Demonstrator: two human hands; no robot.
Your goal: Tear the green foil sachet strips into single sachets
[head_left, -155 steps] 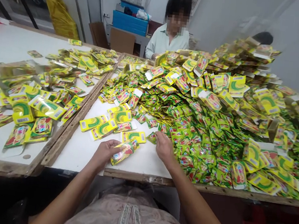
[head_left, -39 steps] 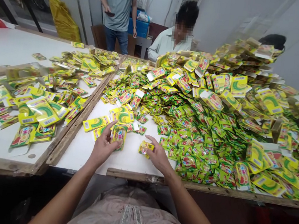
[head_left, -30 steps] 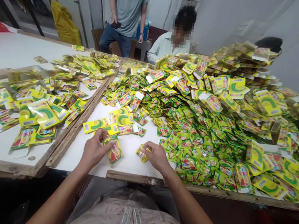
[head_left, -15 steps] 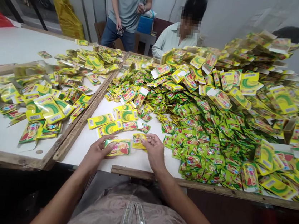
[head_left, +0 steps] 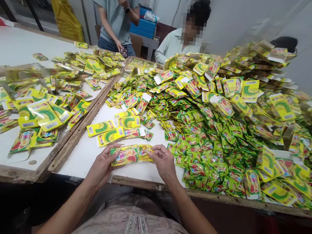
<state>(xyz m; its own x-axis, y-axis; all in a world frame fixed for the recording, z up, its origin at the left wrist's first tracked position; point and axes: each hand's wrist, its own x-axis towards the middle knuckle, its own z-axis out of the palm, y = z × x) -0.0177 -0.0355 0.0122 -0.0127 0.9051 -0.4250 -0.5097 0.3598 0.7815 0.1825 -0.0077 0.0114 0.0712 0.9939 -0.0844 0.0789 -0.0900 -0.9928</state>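
Pinching thumb-to-finger, nearly closed: carton by its left end in left hand; sachet by its right edge in right hand, at the carton's right end.

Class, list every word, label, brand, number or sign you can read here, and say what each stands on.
No text reads clearly.
Box in the left hand: printed lettering, too blurred to read.
Yellow packet in the right hand: print too small to read.
Loose yellow boxes: barcodes, any digits too small.
Green packets: colourful print, too small to read.
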